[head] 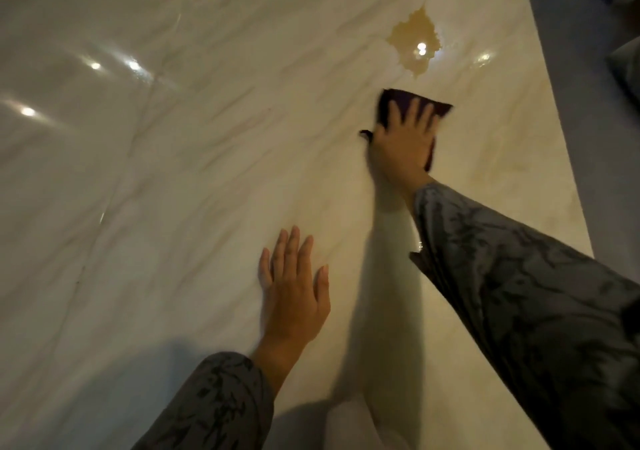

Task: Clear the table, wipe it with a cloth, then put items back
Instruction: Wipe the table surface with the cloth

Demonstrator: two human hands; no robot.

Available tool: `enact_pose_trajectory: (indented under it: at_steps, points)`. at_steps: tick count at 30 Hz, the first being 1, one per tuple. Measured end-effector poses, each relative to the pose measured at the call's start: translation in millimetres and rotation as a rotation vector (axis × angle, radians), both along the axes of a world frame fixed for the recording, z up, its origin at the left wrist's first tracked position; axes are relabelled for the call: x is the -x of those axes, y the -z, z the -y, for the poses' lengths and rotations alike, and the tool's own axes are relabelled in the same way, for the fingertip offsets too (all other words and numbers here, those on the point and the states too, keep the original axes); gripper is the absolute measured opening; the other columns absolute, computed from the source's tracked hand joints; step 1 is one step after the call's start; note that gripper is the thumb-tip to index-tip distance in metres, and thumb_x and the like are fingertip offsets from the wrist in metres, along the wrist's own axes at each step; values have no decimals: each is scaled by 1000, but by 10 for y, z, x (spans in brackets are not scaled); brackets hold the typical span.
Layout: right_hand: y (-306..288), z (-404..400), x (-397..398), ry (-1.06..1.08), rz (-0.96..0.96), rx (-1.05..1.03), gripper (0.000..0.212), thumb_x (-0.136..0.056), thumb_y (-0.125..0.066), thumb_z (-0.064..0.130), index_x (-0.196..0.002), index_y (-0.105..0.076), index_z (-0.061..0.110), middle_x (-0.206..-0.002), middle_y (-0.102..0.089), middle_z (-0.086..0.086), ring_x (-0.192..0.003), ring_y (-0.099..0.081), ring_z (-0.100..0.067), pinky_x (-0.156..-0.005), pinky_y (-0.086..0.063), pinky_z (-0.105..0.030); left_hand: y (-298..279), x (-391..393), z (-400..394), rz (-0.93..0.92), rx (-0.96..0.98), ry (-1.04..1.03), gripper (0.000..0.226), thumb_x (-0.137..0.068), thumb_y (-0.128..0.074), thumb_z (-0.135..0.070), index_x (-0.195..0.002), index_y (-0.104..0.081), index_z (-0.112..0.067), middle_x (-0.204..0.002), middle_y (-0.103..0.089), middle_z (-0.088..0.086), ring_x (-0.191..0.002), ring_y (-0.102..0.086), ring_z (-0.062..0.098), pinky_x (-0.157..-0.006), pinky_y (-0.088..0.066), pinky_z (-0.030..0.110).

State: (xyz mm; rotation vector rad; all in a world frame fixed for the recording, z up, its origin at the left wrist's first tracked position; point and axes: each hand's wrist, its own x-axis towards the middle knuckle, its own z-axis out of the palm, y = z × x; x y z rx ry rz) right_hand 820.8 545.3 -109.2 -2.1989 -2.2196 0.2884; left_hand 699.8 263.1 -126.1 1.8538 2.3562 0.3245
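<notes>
I am pressing my right hand (403,138), fingers spread flat, onto the dark cloth (420,105) lying on the glossy marble worktop (173,172), just below a brownish spot (414,36). My left hand (292,292) is resting flat nearer me, fingers straight and close together.

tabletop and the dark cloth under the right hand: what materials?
Pale veined tabletop: looks like polished marble or marble-look stone; grey-brown veins and sharp lamp reflections suggest a glossy finish. Dark purple cloth: soft fabric, matte, its edge folding under the flat right hand; the weave is too blurred to name.
</notes>
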Motion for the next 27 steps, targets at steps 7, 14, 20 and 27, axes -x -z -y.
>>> enact_pose_trajectory:
  at_steps: [7, 14, 20, 27]
  points:
    - [-21, 874, 1058, -676, -63, 22, 59, -98, -35, 44, -153, -24, 28, -162, -10, -11, -149, 0, -35, -121, 5, -47, -20, 30, 3, -15, 4, 18, 50, -97, -32, -30, -142, -43, -14, -154, -37, 9, -146, -25, 23, -118, -19, 51]
    - [29, 1293, 160, -732, -202, -15, 59, -89, -35, 39, -146, -42, 25, -157, -30, -7, -148, -19, -28, -122, -6, -42, -19, 12, 4, 76, -98, 1, 41, -96, -39, -29, -132, -53, -14, -144, -47, 7, -143, -31, 24, -118, -20, 52]
    - [81, 695, -1435, -48, -187, -126, 65, -82, -31, 37, -141, -48, 16, -152, -37, -18, -143, -26, -37, -119, -17, -48, -26, 10, 1, 142, -116, -12, 43, -96, -43, -33, -132, -51, -12, -145, -46, 9, -143, -30, 25, -118, -18, 52]
    - [35, -62, -1682, 552, 42, 12, 60, -101, -27, 42, -154, -19, 18, -161, -8, -20, -146, -2, -44, -118, 4, -55, -1, -1, -1, 70, -93, -10, 51, -97, -42, -38, -139, -47, -11, -151, -40, 10, -144, -29, 25, -117, -19, 52]
